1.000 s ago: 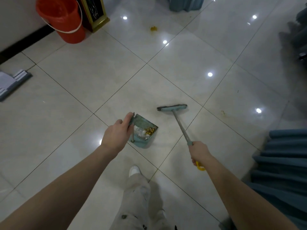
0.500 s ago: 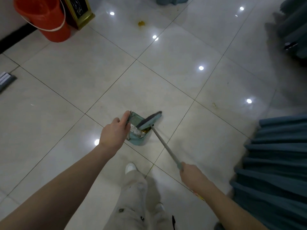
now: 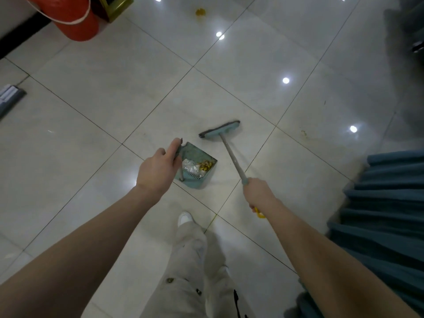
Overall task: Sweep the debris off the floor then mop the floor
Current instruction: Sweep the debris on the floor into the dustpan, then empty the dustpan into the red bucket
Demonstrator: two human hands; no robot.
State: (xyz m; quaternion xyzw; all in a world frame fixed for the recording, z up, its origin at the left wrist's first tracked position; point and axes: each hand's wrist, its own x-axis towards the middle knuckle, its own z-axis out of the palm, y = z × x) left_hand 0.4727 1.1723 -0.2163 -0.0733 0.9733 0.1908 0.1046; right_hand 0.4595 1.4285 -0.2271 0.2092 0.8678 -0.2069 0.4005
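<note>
A teal dustpan [image 3: 197, 166] rests on the pale tiled floor in front of my feet, holding yellow scraps and a crumpled silver wrapper. My left hand [image 3: 158, 168] grips its upright handle. My right hand [image 3: 258, 191] holds the grey handle of a teal broom [image 3: 219, 130], whose head sits on the floor just beyond and to the right of the pan. A small yellow bit of debris [image 3: 200, 12] lies far ahead on the tiles. Faint yellowish specks [image 3: 304, 133] mark the floor to the right.
A red bucket [image 3: 73, 17] stands at the far left by the wall, beside a gold-framed board [image 3: 117, 5]. A flat mop head [image 3: 10, 97] lies at the left edge. Teal pleated fabric [image 3: 385, 203] hangs on my right. A dark chair shape [image 3: 410, 31] is at top right.
The broom head has swung out of the dustpan to the floor beyond and right of it. My left hand still holds the pan handle. The view has shifted slightly.
</note>
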